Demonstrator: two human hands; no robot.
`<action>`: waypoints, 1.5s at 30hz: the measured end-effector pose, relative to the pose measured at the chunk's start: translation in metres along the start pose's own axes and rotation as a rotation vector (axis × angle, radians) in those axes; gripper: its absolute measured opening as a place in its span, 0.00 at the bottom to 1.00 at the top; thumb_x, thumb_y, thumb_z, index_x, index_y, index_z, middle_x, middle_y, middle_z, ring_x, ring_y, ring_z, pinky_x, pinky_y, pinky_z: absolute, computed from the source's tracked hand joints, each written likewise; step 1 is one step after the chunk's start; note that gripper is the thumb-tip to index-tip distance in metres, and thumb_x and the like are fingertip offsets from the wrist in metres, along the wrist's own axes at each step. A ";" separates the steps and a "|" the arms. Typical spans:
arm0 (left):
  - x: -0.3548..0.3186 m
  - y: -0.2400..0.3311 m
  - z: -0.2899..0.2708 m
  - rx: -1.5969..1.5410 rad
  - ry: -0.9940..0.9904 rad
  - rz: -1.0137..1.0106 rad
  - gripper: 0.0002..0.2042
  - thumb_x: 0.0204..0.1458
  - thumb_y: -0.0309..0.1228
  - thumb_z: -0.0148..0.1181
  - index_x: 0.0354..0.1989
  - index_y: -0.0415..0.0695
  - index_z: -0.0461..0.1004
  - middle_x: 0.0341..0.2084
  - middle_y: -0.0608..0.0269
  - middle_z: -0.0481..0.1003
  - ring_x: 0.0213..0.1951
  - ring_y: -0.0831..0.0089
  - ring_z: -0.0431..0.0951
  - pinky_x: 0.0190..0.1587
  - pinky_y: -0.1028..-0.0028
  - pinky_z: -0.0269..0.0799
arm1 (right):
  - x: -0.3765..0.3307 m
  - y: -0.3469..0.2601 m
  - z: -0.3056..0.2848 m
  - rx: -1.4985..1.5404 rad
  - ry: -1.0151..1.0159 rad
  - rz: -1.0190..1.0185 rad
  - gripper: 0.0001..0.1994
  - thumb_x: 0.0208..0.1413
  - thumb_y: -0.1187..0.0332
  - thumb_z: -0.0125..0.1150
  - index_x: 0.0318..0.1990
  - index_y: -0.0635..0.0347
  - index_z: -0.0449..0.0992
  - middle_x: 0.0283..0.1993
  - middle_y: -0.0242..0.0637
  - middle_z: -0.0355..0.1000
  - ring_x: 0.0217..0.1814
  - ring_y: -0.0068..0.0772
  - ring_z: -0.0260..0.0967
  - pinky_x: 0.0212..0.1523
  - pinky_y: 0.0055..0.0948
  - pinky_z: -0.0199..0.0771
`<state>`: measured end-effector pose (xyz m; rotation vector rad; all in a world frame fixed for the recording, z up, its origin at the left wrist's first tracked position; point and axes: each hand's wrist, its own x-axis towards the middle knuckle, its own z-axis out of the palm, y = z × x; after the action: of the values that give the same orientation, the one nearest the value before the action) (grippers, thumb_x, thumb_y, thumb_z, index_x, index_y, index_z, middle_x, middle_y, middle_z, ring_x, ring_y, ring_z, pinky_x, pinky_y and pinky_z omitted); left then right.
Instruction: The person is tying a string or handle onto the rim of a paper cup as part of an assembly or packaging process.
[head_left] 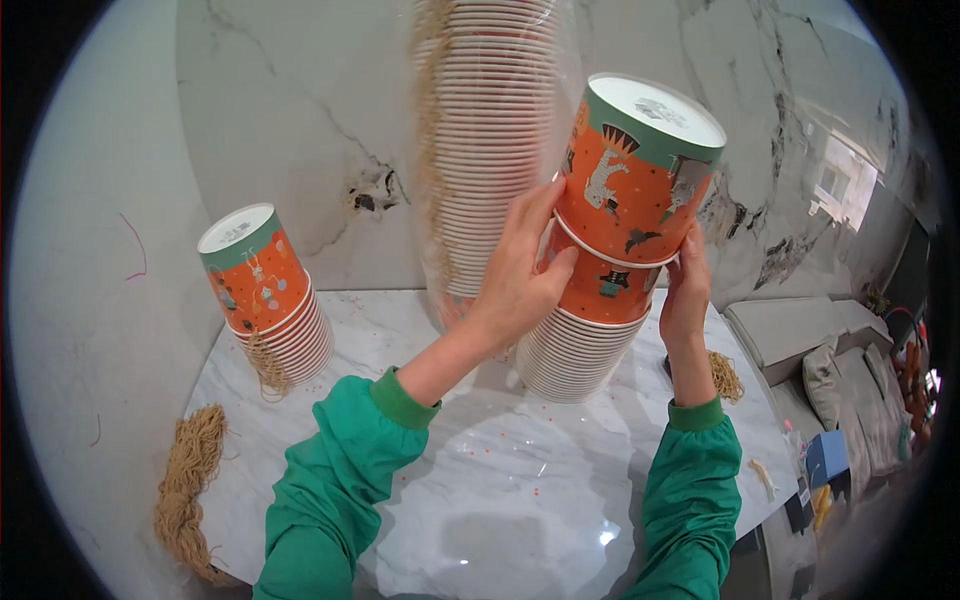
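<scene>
My left hand (522, 262) and my right hand (686, 292) are closed around the sides of an upside-down paper cup (640, 185). This large cup is orange with animal figures, a green band and a white base facing up. It sits over the top of a stack of nested cups (585, 350), whose pale rims form a ribbed column on the table. The left fingertips press its left side near the rim, and the right fingers hold its right side, partly hidden. How far it overlaps the cup below is partly covered by my hands.
A shorter stack of similar cups (262, 275) stands at the left with string (265, 362) against it. Tan yarn (190, 480) hangs at the table's left edge. Behind rises a tall plastic-wrapped cup column (490, 130). More string (724, 375) lies right; small red specks dot the marble table (470, 500).
</scene>
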<state>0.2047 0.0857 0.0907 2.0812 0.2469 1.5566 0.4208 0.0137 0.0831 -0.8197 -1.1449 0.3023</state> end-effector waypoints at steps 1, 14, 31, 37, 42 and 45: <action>0.002 0.000 -0.002 0.002 0.001 -0.002 0.33 0.52 0.21 0.57 0.69 0.35 0.56 0.62 0.46 0.61 0.65 0.52 0.64 0.67 0.63 0.61 | 0.002 -0.002 0.003 0.002 -0.002 0.002 0.25 0.70 0.57 0.41 0.70 0.58 0.60 0.68 0.30 0.63 0.69 0.25 0.59 0.66 0.30 0.57; -0.025 0.019 -0.021 -0.616 0.000 -0.278 0.35 0.56 0.21 0.60 0.72 0.43 0.52 0.62 0.56 0.65 0.58 0.68 0.72 0.59 0.69 0.71 | -0.023 -0.036 0.031 -0.228 0.022 -0.321 0.27 0.70 0.62 0.41 0.72 0.66 0.56 0.74 0.43 0.56 0.77 0.35 0.49 0.74 0.35 0.45; -0.162 -0.012 -0.097 -0.570 0.109 -0.610 0.31 0.55 0.25 0.59 0.67 0.42 0.55 0.61 0.63 0.65 0.62 0.74 0.67 0.63 0.71 0.65 | -0.146 0.022 0.062 0.227 -0.310 0.174 0.33 0.65 0.78 0.53 0.73 0.55 0.46 0.50 0.35 0.73 0.51 0.24 0.69 0.54 0.27 0.70; -0.194 -0.033 -0.100 -0.621 0.061 -0.690 0.30 0.58 0.21 0.55 0.68 0.46 0.51 0.59 0.62 0.65 0.62 0.73 0.67 0.62 0.70 0.67 | -0.152 0.035 0.052 0.262 -0.409 0.385 0.34 0.63 0.80 0.55 0.73 0.56 0.48 0.58 0.38 0.71 0.58 0.28 0.69 0.61 0.31 0.69; -0.182 -0.029 -0.094 -0.710 0.086 -0.796 0.29 0.59 0.18 0.53 0.67 0.47 0.51 0.60 0.61 0.65 0.63 0.71 0.66 0.64 0.67 0.68 | -0.145 0.045 0.048 0.269 -0.437 0.368 0.33 0.63 0.80 0.56 0.73 0.56 0.50 0.61 0.39 0.70 0.61 0.29 0.68 0.62 0.33 0.69; -0.174 -0.033 -0.088 -0.621 0.083 -0.733 0.30 0.55 0.15 0.52 0.65 0.47 0.52 0.61 0.61 0.62 0.64 0.69 0.66 0.64 0.66 0.68 | -0.137 0.049 0.045 0.262 -0.437 0.371 0.34 0.62 0.80 0.57 0.73 0.55 0.51 0.61 0.39 0.70 0.60 0.29 0.68 0.61 0.32 0.71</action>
<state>0.0721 0.0625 -0.0545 1.2399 0.4310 1.0746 0.3336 -0.0164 -0.0377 -0.7483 -1.3161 0.9566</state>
